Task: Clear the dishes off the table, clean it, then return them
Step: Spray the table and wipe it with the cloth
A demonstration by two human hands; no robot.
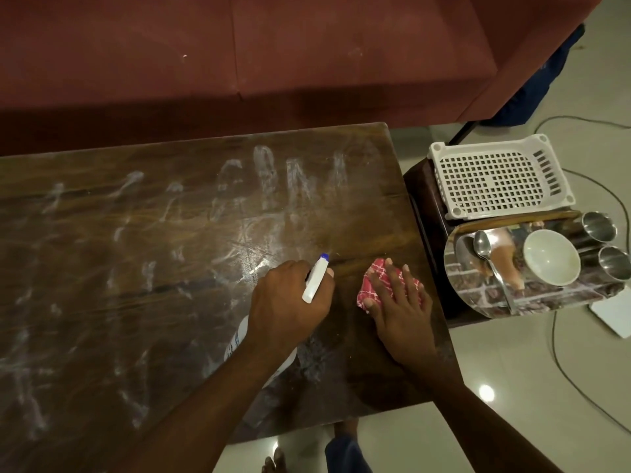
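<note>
Dark wooden table [136, 268] is filling most of the view, its top streaked with whitish smears and its left and near edges running out of frame. Maroon sofa [239, 56] is sitting right behind it, top cut off.

Left hand [290, 302] is wrapping around a white spray bottle [316, 279], blue nozzle tip pointing away from the person; the forearm is hiding most of the bottle body, only a bit of label showing, unreadable. Right hand [399, 302] is lying flat, fingers spread, pressing a red-and-white patterned cloth [372, 285] onto the table near its right edge; most of the cloth is under the palm. The two hands are sitting apart, side by side.

Low dark side stand [423, 213] is standing just beside the table's right end, mostly covered. On it, a white perforated plastic basket [495, 175] is sitting empty at the far side. Nearer, a shiny steel plate [478, 288] is holding a white bowl [551, 257], which looks empty, and a steel spoon [488, 257] lying across it. Two steel cups [607, 244] are standing just right of the bowl, the nearer one clipped by the frame edge; contents hard to tell.

Cables [563, 370] are trailing over the pale tiled floor [512, 387]. Bare toes [273, 460] are showing at the bottom edge.
</note>
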